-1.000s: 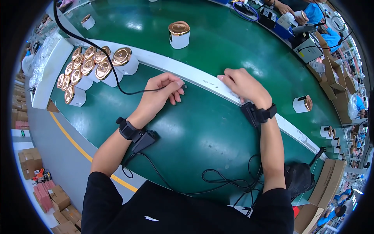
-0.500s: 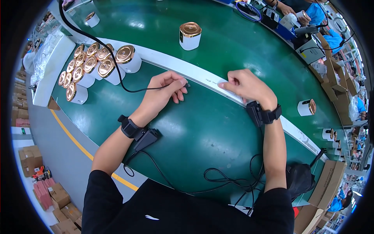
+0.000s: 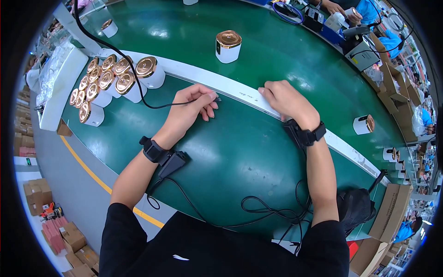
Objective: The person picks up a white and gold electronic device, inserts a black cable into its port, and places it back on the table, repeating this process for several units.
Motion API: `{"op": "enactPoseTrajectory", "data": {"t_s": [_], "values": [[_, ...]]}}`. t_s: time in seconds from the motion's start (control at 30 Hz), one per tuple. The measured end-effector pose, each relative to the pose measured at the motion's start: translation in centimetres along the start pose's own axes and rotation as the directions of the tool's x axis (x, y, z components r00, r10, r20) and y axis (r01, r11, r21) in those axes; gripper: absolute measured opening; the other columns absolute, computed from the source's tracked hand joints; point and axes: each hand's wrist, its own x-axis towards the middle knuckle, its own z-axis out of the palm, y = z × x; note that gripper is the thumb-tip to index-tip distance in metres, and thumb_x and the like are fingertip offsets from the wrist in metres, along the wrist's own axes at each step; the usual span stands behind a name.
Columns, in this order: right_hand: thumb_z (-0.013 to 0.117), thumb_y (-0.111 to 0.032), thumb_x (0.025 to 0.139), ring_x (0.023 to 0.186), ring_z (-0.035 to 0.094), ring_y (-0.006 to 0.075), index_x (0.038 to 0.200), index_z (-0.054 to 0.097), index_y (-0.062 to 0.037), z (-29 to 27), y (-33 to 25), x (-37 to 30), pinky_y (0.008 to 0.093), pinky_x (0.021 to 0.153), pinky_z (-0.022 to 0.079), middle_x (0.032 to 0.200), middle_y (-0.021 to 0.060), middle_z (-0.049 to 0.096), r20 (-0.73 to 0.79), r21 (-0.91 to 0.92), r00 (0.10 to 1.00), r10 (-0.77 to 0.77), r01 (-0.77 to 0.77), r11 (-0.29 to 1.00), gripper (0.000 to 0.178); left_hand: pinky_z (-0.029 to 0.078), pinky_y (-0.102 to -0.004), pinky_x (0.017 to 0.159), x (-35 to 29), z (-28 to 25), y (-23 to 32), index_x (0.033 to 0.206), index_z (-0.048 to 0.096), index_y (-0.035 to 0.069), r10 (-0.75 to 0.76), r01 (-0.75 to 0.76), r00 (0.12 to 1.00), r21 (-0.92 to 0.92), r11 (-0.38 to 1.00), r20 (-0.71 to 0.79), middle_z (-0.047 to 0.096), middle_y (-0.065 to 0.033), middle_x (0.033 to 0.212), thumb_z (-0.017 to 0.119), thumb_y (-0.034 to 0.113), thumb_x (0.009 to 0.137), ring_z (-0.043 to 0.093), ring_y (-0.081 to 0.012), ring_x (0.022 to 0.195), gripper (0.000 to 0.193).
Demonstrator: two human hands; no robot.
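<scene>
My left hand [image 3: 187,108] pinches a black cable [image 3: 159,108] near its end between thumb and fingers. The small plug [image 3: 218,99] pokes out just past the fingertips. From there the cable loops back to the upper left, over a cluster of white canisters with rose-gold lids [image 3: 124,83]. My right hand [image 3: 290,104] rests at the white rail [image 3: 230,87], fingers curled in and no object showing in them; part of the fingers is hidden underneath. Beyond the rail, a single white canister with a gold lid [image 3: 228,46] stands upright between the two hands.
Another canister [image 3: 363,124] is beyond the rail on the right. Black cords [image 3: 272,212] tangle on the green table [image 3: 221,161] near my body, beside a black bag [image 3: 355,207]. A cardboard box [image 3: 390,212] borders the right edge. A co-worker's hand [image 3: 355,17] holds a canister, far right.
My right hand has shifted slightly left along the rail and its thumb has drawn in. My left hand keeps its pinch on the cable, moved very slightly left.
</scene>
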Motion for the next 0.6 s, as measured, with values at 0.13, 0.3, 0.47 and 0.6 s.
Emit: {"op": "enactPoseTrajectory", "data": {"t_s": [0.13,0.3,0.47,0.6], "values": [[0.058,-0.03,0.096,0.039,0.057,0.0209,0.072,0.054,0.0037,-0.9,-0.3,0.2,0.0332,0.039,0.045,0.055,0.0109,0.053,0.151,0.066,0.985,0.079,-0.09,0.994,0.042,0.047,-0.0215,0.054,0.3,-0.2,0.1,0.096,0.063,-0.001,0.018,-0.018,1.0,0.0,1.0,0.008,0.066,-0.0066,0.08,0.059,0.012,0.094,0.061,-0.0101,0.064,0.013],[0.061,-0.035,0.094,0.039,0.058,0.0198,0.07,0.053,0.0019,-1.4,-1.4,-0.6,0.0317,0.039,0.045,0.055,0.0096,0.052,0.225,-0.02,0.963,0.145,-0.145,0.989,0.045,0.047,-0.0216,0.054,0.3,-0.2,0.2,0.096,0.063,0.0,0.02,-0.02,1.0,-0.009,1.0,0.014,0.066,-0.0067,0.08,0.059,0.012,0.094,0.061,-0.01,0.063,0.013],[0.063,-0.037,0.092,0.04,0.058,0.0189,0.068,0.051,0.0004,-1.7,-0.8,0.0,0.031,0.04,0.045,0.055,0.009,0.052,0.25,0.079,0.96,0.125,-0.149,0.986,0.046,0.047,-0.0214,0.055,-0.2,-0.2,-0.1,0.095,0.062,0.0,-0.003,0.003,1.0,-0.015,1.0,0.009,0.066,-0.0068,0.08,0.059,0.012,0.094,0.061,-0.0098,0.064,0.013],[0.061,-0.037,0.093,0.04,0.058,0.0193,0.068,0.051,0.0005,-1.3,-0.2,0.0,0.0322,0.041,0.045,0.055,0.0091,0.051,0.216,0.115,0.972,0.094,-0.121,0.986,0.046,0.047,-0.0214,0.055,0.2,-0.3,-0.2,0.095,0.062,0.0,0.013,-0.013,1.0,-0.002,1.0,0.015,0.066,-0.0067,0.08,0.058,0.012,0.095,0.06,-0.0096,0.064,0.013]]}}
